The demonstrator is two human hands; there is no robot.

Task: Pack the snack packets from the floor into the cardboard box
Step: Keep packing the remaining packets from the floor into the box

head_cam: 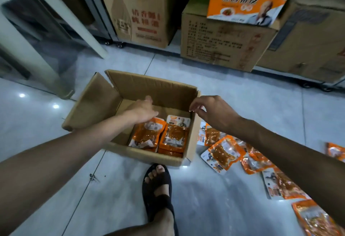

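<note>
An open cardboard box (149, 86) stands on the tiled floor ahead of me. Two stacks of orange snack packets (175, 137) lie in its near right part. My left hand (143, 110) reaches inside the box, its fingers resting on the top of the left stack (147, 135); whether it grips a packet I cannot tell. My right hand (214, 110) hovers over the box's right wall, fingers apart, holding nothing. Several more orange packets (225, 153) lie scattered on the floor to the right of the box, under my right forearm.
My foot in a black sandal (158, 185) stands just in front of the box. Large cardboard cartons (220, 43) line the far side, one topped by an orange display box (242, 0). A glass-fronted cabinet (37, 36) stands at the left.
</note>
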